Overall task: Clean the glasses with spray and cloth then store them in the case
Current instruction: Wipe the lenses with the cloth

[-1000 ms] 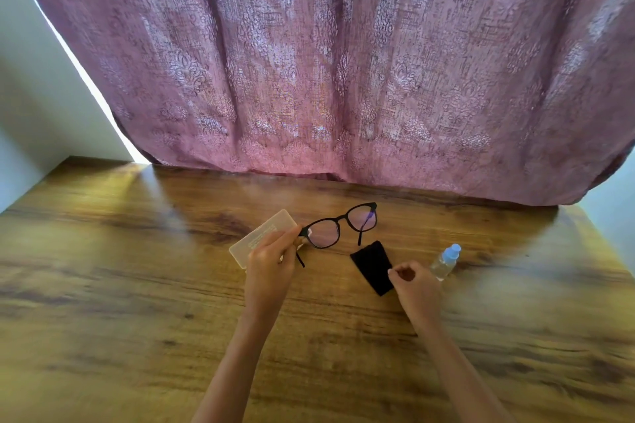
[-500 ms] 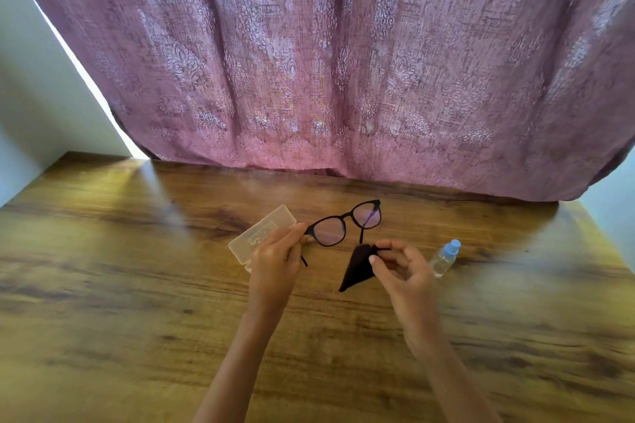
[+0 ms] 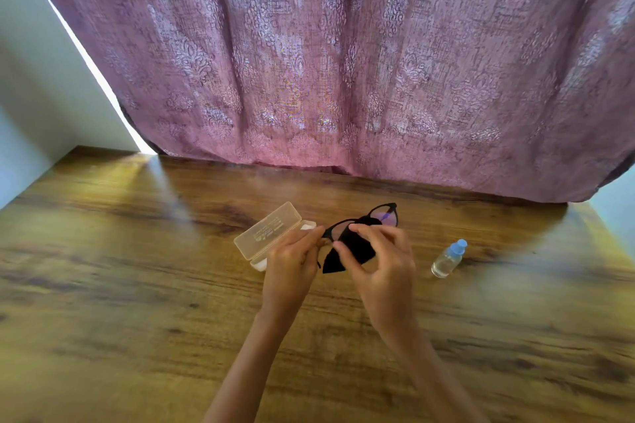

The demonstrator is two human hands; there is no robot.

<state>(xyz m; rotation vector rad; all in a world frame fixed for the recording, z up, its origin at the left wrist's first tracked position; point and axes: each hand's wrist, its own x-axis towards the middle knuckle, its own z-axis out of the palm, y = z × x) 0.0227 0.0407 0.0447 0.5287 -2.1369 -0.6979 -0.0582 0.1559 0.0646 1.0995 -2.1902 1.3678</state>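
Black-framed glasses (image 3: 386, 213) are held above the wooden table (image 3: 137, 285), with my left hand (image 3: 292, 263) pinching the left end of the frame. My right hand (image 3: 381, 268) grips a black cloth (image 3: 347, 251) and presses it against the left lens, which the cloth partly hides. A translucent glasses case (image 3: 268, 233) lies open on the table just left of my left hand. A small clear spray bottle (image 3: 448, 259) with a blue cap stands to the right of my right hand, apart from it.
A mauve patterned curtain (image 3: 343, 62) hangs along the far edge of the table. A pale wall (image 3: 34, 96) meets the table at the left, and another shows at the far right.
My right hand picked the black cloth off the table, lifted it and brought it up to the left lens. My left hand kept hold of the glasses.
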